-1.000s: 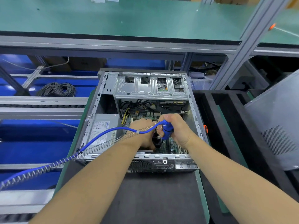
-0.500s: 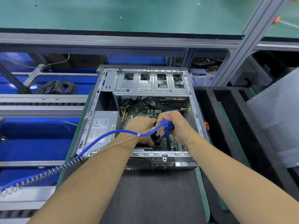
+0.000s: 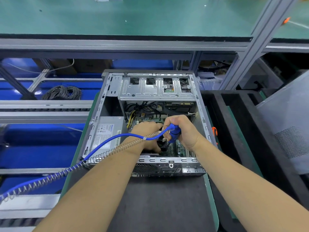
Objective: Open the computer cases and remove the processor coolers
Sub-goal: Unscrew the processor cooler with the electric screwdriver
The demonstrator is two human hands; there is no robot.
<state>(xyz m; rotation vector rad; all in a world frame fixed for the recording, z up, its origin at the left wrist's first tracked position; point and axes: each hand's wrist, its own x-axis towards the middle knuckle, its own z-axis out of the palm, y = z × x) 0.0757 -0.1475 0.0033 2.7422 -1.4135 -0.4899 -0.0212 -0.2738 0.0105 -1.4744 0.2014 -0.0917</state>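
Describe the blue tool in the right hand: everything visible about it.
The blue tool is a powered screwdriver with a glossy plastic-looking body, held roughly upright inside the open computer case, tip down and hidden. The right hand grips it in a fist. A blue hose wrapped in a metal spring leaves its top, crosses the left wrist and runs off left.

Green-topped workbench (image 3: 150, 15), grey aluminium frame (image 3: 260, 36), blue bins (image 3: 41, 153) below

Bright even overhead light, soft shadows, sharp centre, wide-angle edge bending
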